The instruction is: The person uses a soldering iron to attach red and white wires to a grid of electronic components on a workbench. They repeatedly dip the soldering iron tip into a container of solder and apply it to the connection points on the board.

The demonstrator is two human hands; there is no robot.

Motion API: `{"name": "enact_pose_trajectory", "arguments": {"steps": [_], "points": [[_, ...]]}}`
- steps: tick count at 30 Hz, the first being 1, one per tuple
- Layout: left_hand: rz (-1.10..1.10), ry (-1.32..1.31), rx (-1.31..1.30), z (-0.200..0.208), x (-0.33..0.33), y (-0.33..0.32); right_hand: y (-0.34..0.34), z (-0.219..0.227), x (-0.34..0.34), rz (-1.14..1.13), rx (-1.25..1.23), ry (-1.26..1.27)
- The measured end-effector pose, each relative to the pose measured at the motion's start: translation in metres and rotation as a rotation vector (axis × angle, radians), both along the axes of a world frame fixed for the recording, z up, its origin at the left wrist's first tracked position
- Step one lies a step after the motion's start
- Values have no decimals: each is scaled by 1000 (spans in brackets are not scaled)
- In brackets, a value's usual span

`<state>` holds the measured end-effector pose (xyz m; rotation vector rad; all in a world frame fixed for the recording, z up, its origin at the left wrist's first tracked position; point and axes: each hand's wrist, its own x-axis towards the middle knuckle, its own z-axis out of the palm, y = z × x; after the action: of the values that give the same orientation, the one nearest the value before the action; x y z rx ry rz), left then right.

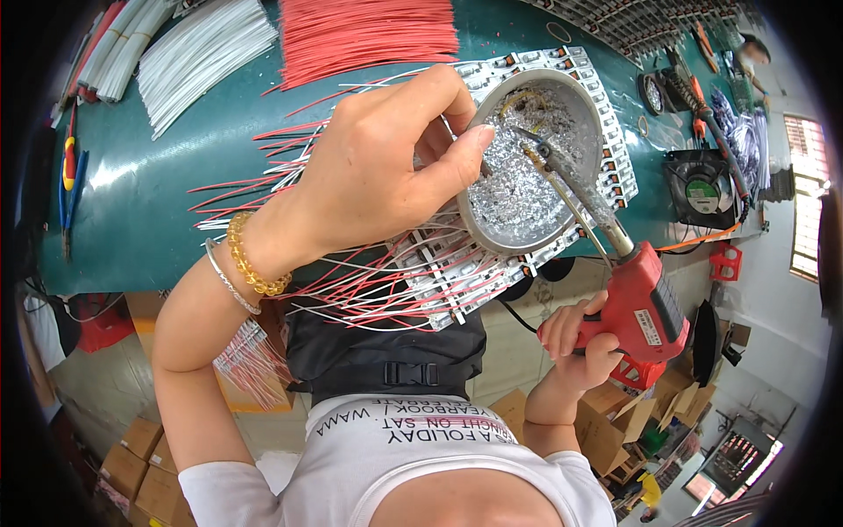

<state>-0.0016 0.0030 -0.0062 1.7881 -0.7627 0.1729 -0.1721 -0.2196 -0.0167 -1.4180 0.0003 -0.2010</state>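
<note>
My left hand [386, 158] grips the left rim of a round grey metal bowl [590, 123], its thumb over the edge. Silvery solder scraps [518, 198] cover the bowl's inside, with a yellowish-brown patch at the far side. In my right hand [580, 338] is a red soldering gun [645, 303], its fingers wrapped around the handle. The gun's metal barrel reaches over the bowl's right rim, and its tip is above the scraps. Beneath the bowl lies a panel of small circuit boards [615, 132]. Red and white wires [369, 294] stick out from the panel's left and near sides.
Bundles of white wires [202, 57] and red wires [364, 35] lie across the green table [114, 237]. Cutters [72, 198] and a screwdriver [68, 158] are at the left. A black fan [700, 189] stands at the right. Cardboard boxes [606, 430] sit on the floor.
</note>
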Motion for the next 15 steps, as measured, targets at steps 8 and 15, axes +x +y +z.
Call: {"name": "enact_pose_trajectory", "arguments": {"steps": [8,15], "points": [[1,24,7,1,0,0,5,1,1,-60,-104,-17],[-4,33,17,0,1,0,4,4,0,-22,68,16]]}}
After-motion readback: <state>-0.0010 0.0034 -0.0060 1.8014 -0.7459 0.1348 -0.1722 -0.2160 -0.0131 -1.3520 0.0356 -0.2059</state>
